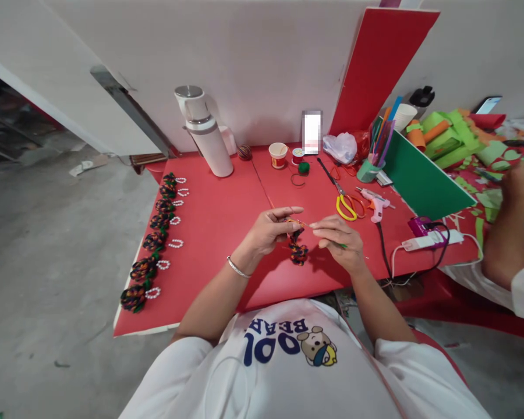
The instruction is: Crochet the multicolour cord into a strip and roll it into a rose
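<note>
My left hand (268,231) pinches the top of a dark multicoloured crochet piece (298,254), whose ruffled end hangs down over the red table (227,233). A yarn strand (262,182) runs from that hand back to a small yarn ball (244,152). In my right hand (344,240) is a thin crochet hook (341,245), its green end showing below the fingers. The hook's tip meets the work at my left fingertips; the exact stitch is too small to make out.
Several crocheted flowers (155,240) with bead loops line the left edge. Behind stand a white thermos (212,142), a paper cup (278,156) and a phone (312,132). Scissors (346,206), a glue gun (378,205) and a power strip (432,240) lie right, near another person's arm (506,244).
</note>
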`<state>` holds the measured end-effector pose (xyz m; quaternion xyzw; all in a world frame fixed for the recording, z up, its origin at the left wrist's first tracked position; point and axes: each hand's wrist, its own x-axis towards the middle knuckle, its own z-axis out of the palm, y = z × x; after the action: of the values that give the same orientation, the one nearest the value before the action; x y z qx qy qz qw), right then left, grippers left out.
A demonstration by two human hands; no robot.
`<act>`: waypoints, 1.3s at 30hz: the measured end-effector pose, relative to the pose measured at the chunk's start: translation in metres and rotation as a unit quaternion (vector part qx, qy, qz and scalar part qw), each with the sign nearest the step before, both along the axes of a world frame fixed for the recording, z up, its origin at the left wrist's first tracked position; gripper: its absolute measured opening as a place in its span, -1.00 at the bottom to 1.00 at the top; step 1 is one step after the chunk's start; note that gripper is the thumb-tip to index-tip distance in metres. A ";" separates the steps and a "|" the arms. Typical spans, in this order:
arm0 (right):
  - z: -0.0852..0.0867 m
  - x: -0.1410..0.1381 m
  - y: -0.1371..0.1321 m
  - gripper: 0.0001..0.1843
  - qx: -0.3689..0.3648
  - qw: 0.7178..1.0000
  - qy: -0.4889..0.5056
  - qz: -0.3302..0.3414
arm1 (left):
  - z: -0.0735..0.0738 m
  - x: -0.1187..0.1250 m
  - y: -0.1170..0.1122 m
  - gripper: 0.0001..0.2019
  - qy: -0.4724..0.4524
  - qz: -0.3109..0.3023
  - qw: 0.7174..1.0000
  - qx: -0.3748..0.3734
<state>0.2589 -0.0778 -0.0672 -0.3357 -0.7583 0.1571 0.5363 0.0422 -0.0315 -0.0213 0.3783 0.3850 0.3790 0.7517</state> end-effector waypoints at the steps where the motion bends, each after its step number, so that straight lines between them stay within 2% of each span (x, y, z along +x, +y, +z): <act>1: 0.003 0.003 0.000 -0.71 0.002 1.000 -0.009 0.007 | 0.000 -0.001 0.000 -0.46 0.004 -0.001 1.000 0.006; 8: 0.024 0.013 0.001 -0.76 -0.002 0.997 -0.058 0.045 | 0.000 -0.003 0.002 -0.52 0.025 -0.013 0.999 0.028; 16: 0.037 0.017 -0.003 -0.77 -0.020 0.996 -0.029 0.081 | 0.002 -0.002 0.003 -0.54 0.017 -0.045 0.999 0.005; 19: 0.030 0.017 -0.003 -0.80 -0.064 0.994 0.023 0.082 | 0.003 -0.003 0.004 -0.55 0.012 -0.045 0.999 0.003; 22: 0.015 0.011 -0.003 -0.81 -0.122 0.984 0.105 0.079 | 0.002 -0.002 0.004 -0.54 0.010 -0.042 0.999 0.003; 25: -0.003 -0.003 -0.004 -0.76 -0.148 0.973 0.175 0.036 | 0.000 0.004 0.001 -0.50 0.010 -0.026 0.999 0.040; 27: -0.012 -0.017 -0.005 -0.74 -0.121 0.977 0.174 -0.027 | -0.004 0.012 -0.003 -0.46 0.013 0.019 0.996 0.090; 29: -0.017 -0.032 -0.007 -0.77 -0.058 0.983 0.139 -0.107 | -0.009 0.021 -0.007 -0.44 0.009 0.086 0.987 0.134; 31: -0.020 -0.045 -0.008 -0.78 0.006 0.980 0.097 -0.173 | -0.013 0.028 -0.012 -0.42 0.006 0.127 0.982 0.143; 33: -0.022 -0.053 -0.008 -0.76 0.048 0.974 0.075 -0.208 | -0.016 0.031 -0.015 -0.41 -0.001 0.140 0.982 0.129; 36: -0.022 -0.055 -0.004 -0.73 0.083 0.974 0.088 -0.193 | -0.015 0.026 -0.015 -0.39 -0.033 0.097 0.992 0.067; 39: -0.020 -0.046 0.001 -0.73 0.079 0.985 0.108 -0.114 | -0.009 0.014 -0.010 -0.41 -0.062 0.027 0.998 -0.002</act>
<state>0.2129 -0.0767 -0.0867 -0.3576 -0.6631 0.0702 0.6538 0.0564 -0.0415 -0.0304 0.3422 0.3487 0.4214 0.7640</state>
